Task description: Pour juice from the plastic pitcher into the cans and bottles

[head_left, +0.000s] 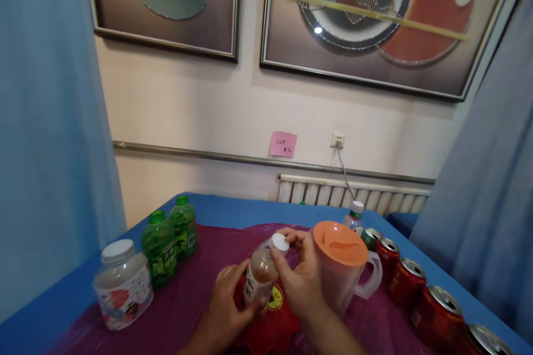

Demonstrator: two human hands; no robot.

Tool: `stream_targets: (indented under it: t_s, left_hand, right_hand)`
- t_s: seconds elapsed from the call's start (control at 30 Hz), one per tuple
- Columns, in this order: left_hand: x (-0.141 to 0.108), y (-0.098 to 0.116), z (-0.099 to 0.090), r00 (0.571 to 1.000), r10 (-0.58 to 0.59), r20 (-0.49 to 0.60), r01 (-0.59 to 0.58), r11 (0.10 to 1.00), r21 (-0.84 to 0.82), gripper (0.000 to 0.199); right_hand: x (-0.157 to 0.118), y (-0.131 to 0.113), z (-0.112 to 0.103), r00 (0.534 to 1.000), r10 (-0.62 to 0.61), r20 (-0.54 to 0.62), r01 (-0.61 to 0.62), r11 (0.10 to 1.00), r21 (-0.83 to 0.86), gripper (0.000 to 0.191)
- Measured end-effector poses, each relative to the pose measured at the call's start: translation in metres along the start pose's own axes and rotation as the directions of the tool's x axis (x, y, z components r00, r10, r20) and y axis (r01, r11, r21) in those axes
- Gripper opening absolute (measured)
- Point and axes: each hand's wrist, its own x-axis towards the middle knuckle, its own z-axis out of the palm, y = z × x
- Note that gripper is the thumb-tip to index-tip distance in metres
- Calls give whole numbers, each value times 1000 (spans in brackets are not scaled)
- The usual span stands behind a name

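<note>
A clear plastic bottle with a leaf-patterned label stands tilted between my hands, over a red thing with a yellow emblem. My left hand is wrapped round the lower part of the bottle. At the top, the fingers and thumb of my right hand grip the white cap, which sits at the bottle's mouth. Whether the cap is loose or screwed on I cannot tell. Just right of my right hand is a clear pitcher with an orange lid.
Green bottles and a white-lidded jar stand on the left. Several red cans line the right side, with a small white-capped bottle behind. A purple sheet covers the blue table. Blue curtains hang at both sides.
</note>
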Motion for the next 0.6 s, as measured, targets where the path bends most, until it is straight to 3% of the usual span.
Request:
stream_targets:
  t_s: [0.2,0.6]
  left_hand:
    - [-6,-1,3,1000,10,28,-9,1000,-20,65]
    - [-6,6,0,998,24,56,-22,999,-34,69]
  right_hand:
    - [-2,13,-2,990,111,85,-120,988,100,22]
    - [-4,15,-15,979,91,185,-95,995,15,24]
